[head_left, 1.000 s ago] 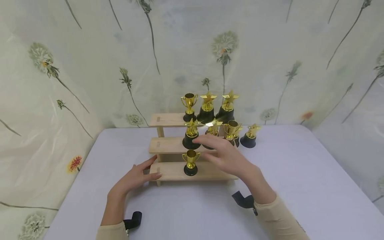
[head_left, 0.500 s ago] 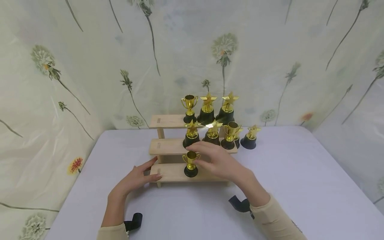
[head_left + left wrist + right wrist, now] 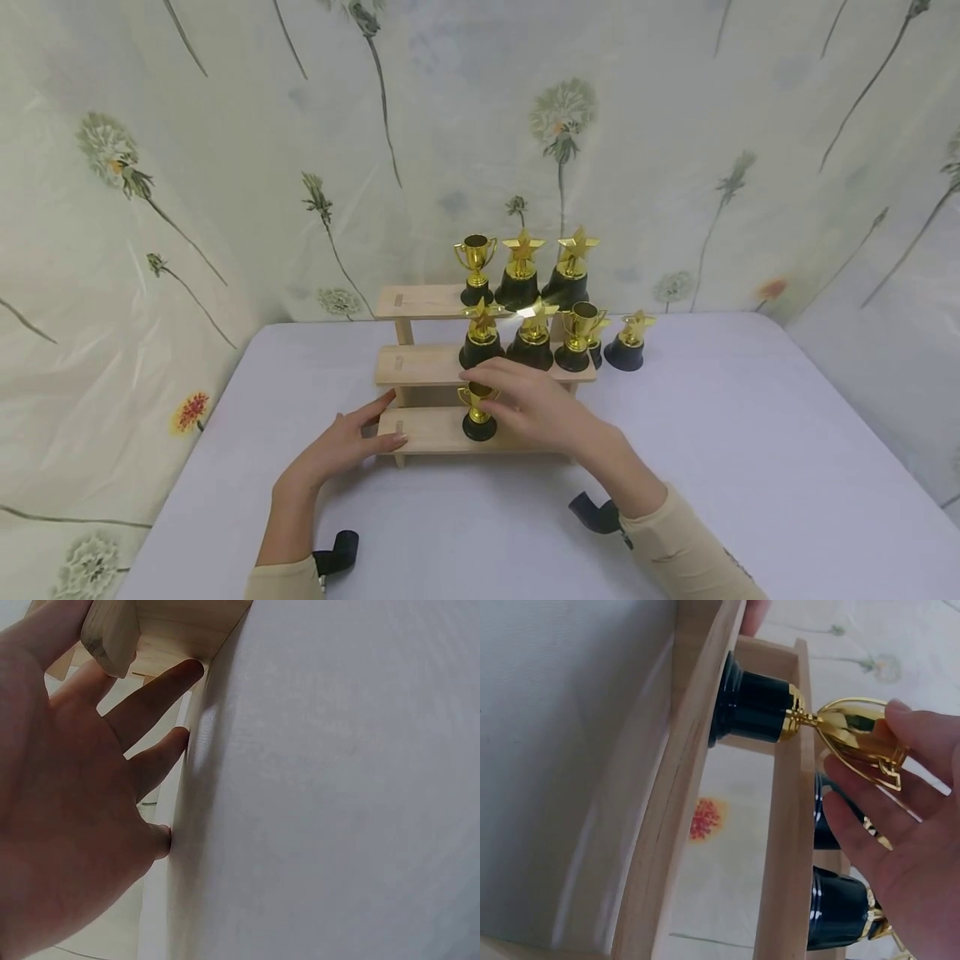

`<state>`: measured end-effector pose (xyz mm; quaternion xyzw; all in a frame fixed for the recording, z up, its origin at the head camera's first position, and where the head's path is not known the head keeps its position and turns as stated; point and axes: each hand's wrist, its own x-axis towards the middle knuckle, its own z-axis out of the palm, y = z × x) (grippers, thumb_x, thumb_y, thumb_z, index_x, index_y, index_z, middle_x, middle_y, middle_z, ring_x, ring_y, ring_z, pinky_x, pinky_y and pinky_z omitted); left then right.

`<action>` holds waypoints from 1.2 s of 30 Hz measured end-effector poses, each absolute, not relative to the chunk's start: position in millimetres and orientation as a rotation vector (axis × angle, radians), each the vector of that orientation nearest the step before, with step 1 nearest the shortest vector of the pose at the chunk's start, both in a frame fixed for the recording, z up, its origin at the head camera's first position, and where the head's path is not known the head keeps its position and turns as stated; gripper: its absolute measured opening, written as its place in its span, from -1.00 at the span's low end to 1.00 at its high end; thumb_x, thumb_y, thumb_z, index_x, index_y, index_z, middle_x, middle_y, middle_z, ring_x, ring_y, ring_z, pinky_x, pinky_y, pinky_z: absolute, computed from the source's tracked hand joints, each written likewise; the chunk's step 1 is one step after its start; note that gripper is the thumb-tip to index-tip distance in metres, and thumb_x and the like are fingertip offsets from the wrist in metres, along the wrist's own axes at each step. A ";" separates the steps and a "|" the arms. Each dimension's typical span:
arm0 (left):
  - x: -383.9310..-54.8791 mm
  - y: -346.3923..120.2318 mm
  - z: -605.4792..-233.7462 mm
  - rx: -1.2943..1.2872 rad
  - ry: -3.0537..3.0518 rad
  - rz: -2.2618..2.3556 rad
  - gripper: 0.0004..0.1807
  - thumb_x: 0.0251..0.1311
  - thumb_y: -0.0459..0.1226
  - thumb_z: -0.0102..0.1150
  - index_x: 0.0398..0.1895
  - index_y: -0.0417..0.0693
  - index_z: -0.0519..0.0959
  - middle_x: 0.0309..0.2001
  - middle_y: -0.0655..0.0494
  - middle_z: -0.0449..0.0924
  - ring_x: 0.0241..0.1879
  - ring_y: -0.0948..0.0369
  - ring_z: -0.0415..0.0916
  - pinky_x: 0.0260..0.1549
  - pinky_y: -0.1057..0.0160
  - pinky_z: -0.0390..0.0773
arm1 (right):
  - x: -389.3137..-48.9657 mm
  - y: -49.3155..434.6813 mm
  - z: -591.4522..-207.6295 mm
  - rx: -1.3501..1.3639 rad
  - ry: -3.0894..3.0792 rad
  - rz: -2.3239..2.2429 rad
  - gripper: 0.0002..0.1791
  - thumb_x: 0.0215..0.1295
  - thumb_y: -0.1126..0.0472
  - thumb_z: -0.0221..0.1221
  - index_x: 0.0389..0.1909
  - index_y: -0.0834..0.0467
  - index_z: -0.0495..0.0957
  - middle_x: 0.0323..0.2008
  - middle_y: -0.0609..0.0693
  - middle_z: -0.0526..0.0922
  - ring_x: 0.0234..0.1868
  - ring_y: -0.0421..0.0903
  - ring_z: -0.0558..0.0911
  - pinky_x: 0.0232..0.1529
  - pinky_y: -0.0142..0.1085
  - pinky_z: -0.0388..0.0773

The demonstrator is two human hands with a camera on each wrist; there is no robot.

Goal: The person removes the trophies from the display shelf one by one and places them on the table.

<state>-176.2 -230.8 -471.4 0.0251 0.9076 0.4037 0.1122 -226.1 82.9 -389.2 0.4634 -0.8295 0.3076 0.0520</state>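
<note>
A small gold trophy cup [image 3: 479, 428] with a black base stands upright on the lowest step of a three-tier wooden stand [image 3: 429, 427]. My right hand [image 3: 542, 408] pinches its cup between the thumb and the fingers; in the right wrist view the thumb lies at the rim of the golden cup [image 3: 859, 733] and its base sits on the step. My left hand [image 3: 336, 447] rests at the stand's left end, thumb on the lowest step. In the left wrist view the other fingers are spread and nearly straight beneath the wooden end [image 3: 111, 637].
On the middle step stand star trophies [image 3: 532, 343] and another trophy cup [image 3: 577, 337]. The top step bears a cup [image 3: 476, 267] and two larger star trophies [image 3: 521, 271]. Another star trophy [image 3: 627, 346] stands on the white table [image 3: 720, 433] behind right. A floral curtain hangs behind.
My right hand has moved down and left from in front of the middle step to the trophy cup on the lowest step, closing on it. My left hand has stayed put.
</note>
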 end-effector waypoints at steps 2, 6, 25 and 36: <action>-176.1 -230.3 -469.9 0.078 2.664 1.185 -0.07 0.14 0.23 0.27 0.55 0.26 0.15 0.52 0.01 0.21 0.54 -0.09 0.06 0.49 -0.34 -0.40 | -225.6 82.4 -390.3 1.397 -2.537 0.918 -0.59 0.38 0.17 0.23 0.24 -0.05 0.55 0.11 -0.24 0.60 0.02 -0.34 0.58 -0.04 -0.38 0.65; -176.2 -229.5 -468.4 0.073 2.668 1.173 -0.07 0.14 0.23 0.27 0.55 0.26 0.15 0.52 0.01 0.21 0.54 -0.09 0.07 0.49 -0.34 -0.40 | -225.2 82.3 -391.8 1.390 -2.537 0.898 -0.62 0.39 0.16 0.23 0.21 -0.08 0.57 0.08 -0.27 0.60 0.03 -0.35 0.56 -0.05 -0.40 0.63; -177.6 -229.6 -469.9 0.064 2.669 1.170 -0.07 0.14 0.22 0.27 0.55 0.24 0.15 0.52 -0.02 0.20 0.54 -0.09 0.07 0.49 -0.34 -0.40 | -226.0 84.8 -387.1 1.383 -2.549 0.896 -0.65 0.34 0.23 0.27 0.13 -0.04 0.62 0.02 -0.27 0.62 -0.05 -0.36 0.57 -0.12 -0.46 0.63; -177.2 -229.8 -468.4 0.060 2.655 1.184 -0.06 0.13 0.22 0.28 0.55 0.25 0.15 0.52 -0.01 0.19 0.54 -0.10 0.05 0.49 -0.35 -0.40 | -226.4 91.1 -380.8 1.381 -2.586 0.827 -0.68 0.32 0.22 0.27 0.09 -0.05 0.64 -0.01 -0.25 0.65 -0.12 -0.36 0.59 -0.18 -0.44 0.61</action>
